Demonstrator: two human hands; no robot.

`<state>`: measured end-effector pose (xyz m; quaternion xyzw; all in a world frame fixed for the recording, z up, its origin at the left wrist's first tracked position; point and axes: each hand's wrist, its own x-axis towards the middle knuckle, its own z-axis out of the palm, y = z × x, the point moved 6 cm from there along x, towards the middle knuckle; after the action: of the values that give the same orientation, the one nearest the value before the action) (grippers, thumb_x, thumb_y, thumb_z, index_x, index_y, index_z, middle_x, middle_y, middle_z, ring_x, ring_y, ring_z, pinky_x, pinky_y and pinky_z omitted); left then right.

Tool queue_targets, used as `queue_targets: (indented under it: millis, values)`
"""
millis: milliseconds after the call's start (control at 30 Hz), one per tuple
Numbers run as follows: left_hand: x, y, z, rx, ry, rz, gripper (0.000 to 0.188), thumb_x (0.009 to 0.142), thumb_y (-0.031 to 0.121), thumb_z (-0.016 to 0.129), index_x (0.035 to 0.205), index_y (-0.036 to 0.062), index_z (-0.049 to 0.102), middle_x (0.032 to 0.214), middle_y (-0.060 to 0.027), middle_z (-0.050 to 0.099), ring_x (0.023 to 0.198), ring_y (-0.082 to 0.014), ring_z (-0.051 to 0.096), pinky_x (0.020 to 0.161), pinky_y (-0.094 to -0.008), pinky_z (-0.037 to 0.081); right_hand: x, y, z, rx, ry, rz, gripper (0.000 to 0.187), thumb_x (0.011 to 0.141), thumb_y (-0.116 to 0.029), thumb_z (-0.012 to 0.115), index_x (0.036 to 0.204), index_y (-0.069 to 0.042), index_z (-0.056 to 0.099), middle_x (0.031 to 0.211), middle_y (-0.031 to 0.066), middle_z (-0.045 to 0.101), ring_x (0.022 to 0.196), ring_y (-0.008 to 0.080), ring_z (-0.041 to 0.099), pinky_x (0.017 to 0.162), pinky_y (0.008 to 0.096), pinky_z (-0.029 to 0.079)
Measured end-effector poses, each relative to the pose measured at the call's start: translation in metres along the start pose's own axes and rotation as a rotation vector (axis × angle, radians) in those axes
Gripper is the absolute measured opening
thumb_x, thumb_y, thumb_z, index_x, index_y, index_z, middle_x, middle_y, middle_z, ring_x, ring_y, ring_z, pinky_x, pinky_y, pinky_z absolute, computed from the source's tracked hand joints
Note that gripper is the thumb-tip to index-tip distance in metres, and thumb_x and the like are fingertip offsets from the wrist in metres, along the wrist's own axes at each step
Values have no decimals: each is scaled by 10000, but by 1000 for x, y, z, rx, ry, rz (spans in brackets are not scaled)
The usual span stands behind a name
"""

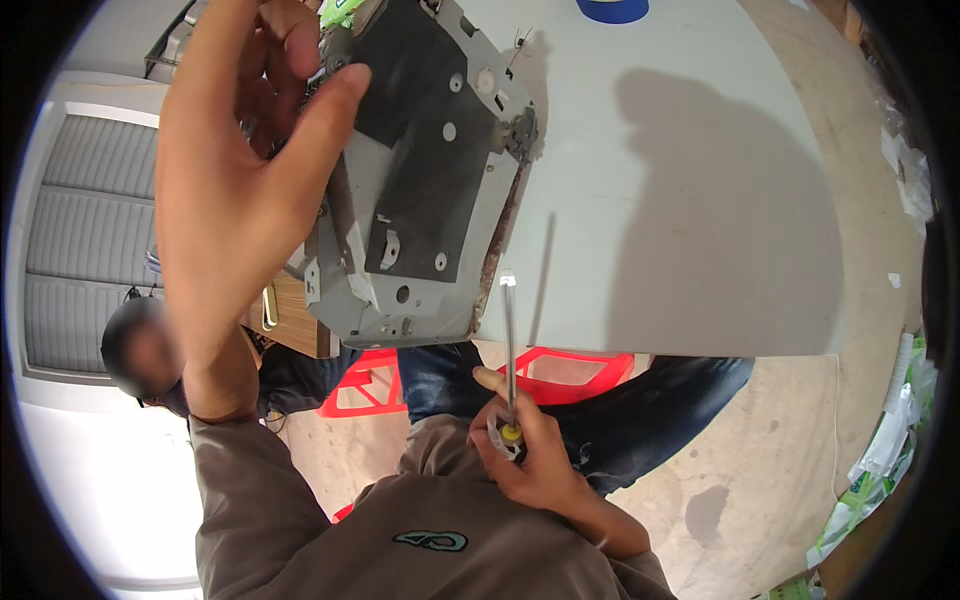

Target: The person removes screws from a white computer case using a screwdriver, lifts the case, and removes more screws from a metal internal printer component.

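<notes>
My left hand [235, 190] grips the left edge of a grey metal chassis [420, 170], a flat sheet-metal frame with a dark panel, holes and small brackets, held tilted over the near edge of a white table [680, 200]. My right hand [525, 450] is low, near my lap, closed around a screwdriver [510, 350] with a yellow-and-clear handle. Its thin shaft points up, and the tip sits just below the chassis's lower right corner, apart from it.
A roll of blue tape [612, 8] lies at the table's far edge. A red plastic stool [560, 375] stands under the table by my blue-jeaned legs. Another person [150, 360] crouches at the left. Papers and packages [880, 450] litter the concrete floor on the right.
</notes>
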<state>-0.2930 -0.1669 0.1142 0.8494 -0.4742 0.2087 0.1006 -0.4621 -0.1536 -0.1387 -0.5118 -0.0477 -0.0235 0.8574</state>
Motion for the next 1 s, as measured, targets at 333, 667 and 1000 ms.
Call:
queue_targets:
  millis: [333,667,1000]
  values:
    - [-66,-40,-17,-252,127,-70,236,967,94,616,1193,27,623,913,-6,563,782,-79,528,693,-214,400,6,5,18,35,78,-14,582,890,82,600,1435,27,406,819,74,570,712,119,539,664,254,454]
    - [-174,-94,-8,-204,-4,-104,403,884,225,713,1208,7,612,1125,-138,610,1043,-284,581,896,-369,441,-1,33,65,164,102,112,515,952,54,525,1436,-1,357,839,71,603,556,76,573,491,222,446]
    - [-232,-129,21,-195,310,-167,335,849,177,755,1150,42,697,1236,-122,605,1180,-310,552,1008,-399,433,-11,54,98,50,221,91,478,971,51,515,1421,-9,365,903,93,569,549,91,551,484,230,447]
